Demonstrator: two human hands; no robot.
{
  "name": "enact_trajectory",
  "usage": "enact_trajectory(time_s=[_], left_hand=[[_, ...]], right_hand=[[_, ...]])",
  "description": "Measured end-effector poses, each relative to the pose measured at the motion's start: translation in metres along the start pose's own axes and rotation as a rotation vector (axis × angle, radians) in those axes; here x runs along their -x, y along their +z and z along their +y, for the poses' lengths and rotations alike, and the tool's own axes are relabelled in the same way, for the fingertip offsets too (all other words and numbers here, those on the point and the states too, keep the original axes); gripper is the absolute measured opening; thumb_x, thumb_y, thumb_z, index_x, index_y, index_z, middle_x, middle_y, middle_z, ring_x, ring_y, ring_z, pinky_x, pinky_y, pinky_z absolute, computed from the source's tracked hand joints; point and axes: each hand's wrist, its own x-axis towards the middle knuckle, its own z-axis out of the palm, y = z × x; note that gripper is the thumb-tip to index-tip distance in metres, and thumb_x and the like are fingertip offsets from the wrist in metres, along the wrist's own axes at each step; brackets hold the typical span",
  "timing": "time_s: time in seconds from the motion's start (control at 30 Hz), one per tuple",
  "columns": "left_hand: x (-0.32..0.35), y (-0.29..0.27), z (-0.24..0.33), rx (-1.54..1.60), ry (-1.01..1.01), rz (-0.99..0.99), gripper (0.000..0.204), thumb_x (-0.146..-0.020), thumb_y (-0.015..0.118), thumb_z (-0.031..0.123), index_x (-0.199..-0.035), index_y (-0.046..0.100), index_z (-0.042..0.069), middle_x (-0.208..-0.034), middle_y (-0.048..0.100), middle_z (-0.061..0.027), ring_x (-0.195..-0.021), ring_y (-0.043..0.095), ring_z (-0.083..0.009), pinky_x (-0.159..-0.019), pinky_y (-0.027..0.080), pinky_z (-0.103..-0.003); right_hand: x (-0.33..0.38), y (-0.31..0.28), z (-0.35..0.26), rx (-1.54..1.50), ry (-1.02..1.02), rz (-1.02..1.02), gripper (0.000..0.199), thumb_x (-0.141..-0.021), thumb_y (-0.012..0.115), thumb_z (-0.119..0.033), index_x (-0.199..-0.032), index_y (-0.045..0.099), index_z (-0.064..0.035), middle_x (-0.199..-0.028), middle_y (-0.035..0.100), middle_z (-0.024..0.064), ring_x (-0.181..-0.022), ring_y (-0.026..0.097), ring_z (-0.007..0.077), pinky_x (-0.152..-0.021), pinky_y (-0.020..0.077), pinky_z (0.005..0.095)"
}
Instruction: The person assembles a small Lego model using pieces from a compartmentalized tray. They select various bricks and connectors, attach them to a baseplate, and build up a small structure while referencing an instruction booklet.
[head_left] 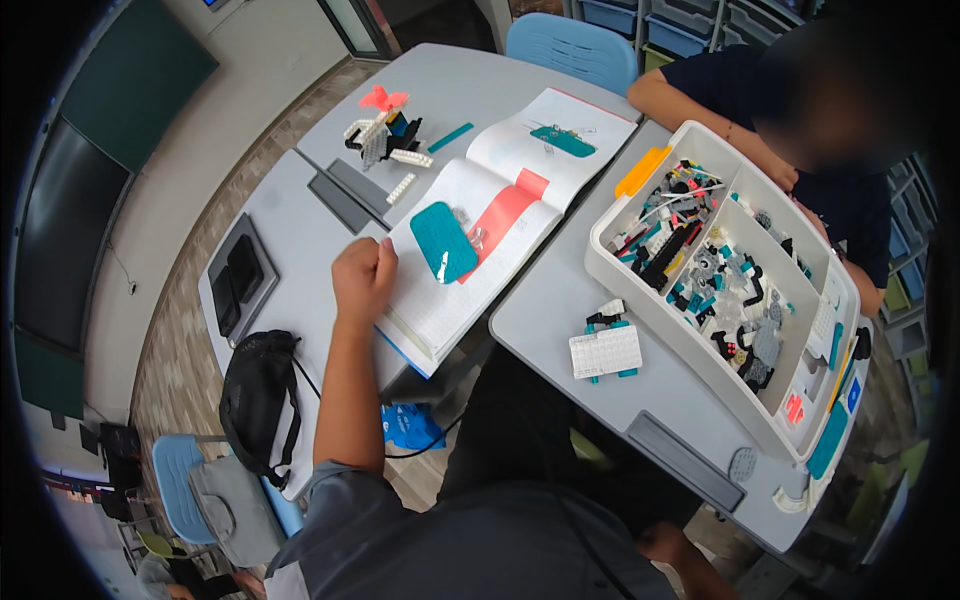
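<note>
Left fingers [372,262]: fisted, beside open booklet [450,300]. Right fingers [662,545]: cannot tell. Grey tabletop [285,265] beneath left; blue chair [572,52] beyond.

A bare strip of grey worktop [540,300] runs between the open white-paged book [410,300] and the long white plastic box [690,350], leaving a passage. The box is open from above, but its walls bar a sideways reach, and a seated person's forearm [742,150] blocks the far side. A white brick plate with teal and black parts [605,352] obstructs the near wall. The left hand [362,280] occupies the book's left edge; a black fabric bag [255,390] limits room left of that arm.
</note>
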Motion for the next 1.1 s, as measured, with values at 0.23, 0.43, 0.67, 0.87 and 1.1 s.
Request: enact_trajectory(time_s=[0.23,0.43,0.67,0.87,1.1], left_hand=[[0.012,0.034,-0.010,0.058,-0.278,-0.147,0.039,-0.099,0.065,0.023,-0.069,0.062,-0.002,-0.060,0.057,-0.0160,-0.052,0.053,-0.0262,-0.055,0.041,-0.042],[0.007,0.036,-0.006,-0.004,-0.327,-0.187,0.035,-0.097,0.066,0.025,-0.075,0.066,-0.002,-0.064,0.060,-0.0191,-0.055,0.057,-0.0299,-0.057,0.045,-0.042],[0.014,0.043,-0.025,0.031,-0.327,-0.208,0.038,-0.101,0.065,0.025,-0.076,0.064,-0.004,-0.062,0.057,-0.0146,-0.058,0.051,-0.0171,-0.057,0.042,-0.039],[0.007,0.040,-0.015,0.014,-0.368,-0.223,0.040,-0.103,0.063,0.023,-0.076,0.061,-0.005,-0.061,0.053,-0.0087,-0.060,0.046,-0.0138,-0.057,0.039,-0.036],[0.007,0.006,0.089,0.198,-0.096,-0.131,0.024,-0.100,0.067,0.013,-0.081,0.061,-0.002,-0.072,0.055,-0.0054,-0.068,0.049,-0.0134,-0.064,0.040,-0.030]], right_hand=[[0.013,0.016,0.007,-0.138,-0.095,0.237,0.031,-0.081,0.070,-0.040,-0.072,0.074,-0.0107,-0.067,0.068,0.0172,-0.068,0.070,0.0380,-0.065,0.0579,0.0463],[0.016,0.008,-0.009,-0.224,-0.053,0.185,0.031,-0.083,0.069,-0.042,-0.076,0.075,-0.0123,-0.071,0.070,0.0155,-0.071,0.071,0.0376,-0.067,0.0585,0.0466],[0.017,-0.005,-0.016,-0.140,-0.018,0.143,0.035,-0.086,0.065,-0.044,-0.079,0.076,-0.0116,-0.075,0.070,0.0184,-0.077,0.071,0.0413,-0.073,0.0587,0.0503],[0.015,-0.005,-0.019,-0.161,-0.003,0.135,0.034,-0.087,0.065,-0.045,-0.088,0.079,-0.0134,-0.081,0.073,0.0182,-0.080,0.071,0.0420,-0.076,0.0593,0.0510],[0.015,-0.006,-0.025,-0.168,0.015,0.129,0.032,-0.087,0.065,-0.044,-0.089,0.080,-0.0165,-0.080,0.074,0.0146,-0.078,0.072,0.0373,-0.074,0.0600,0.0459]])
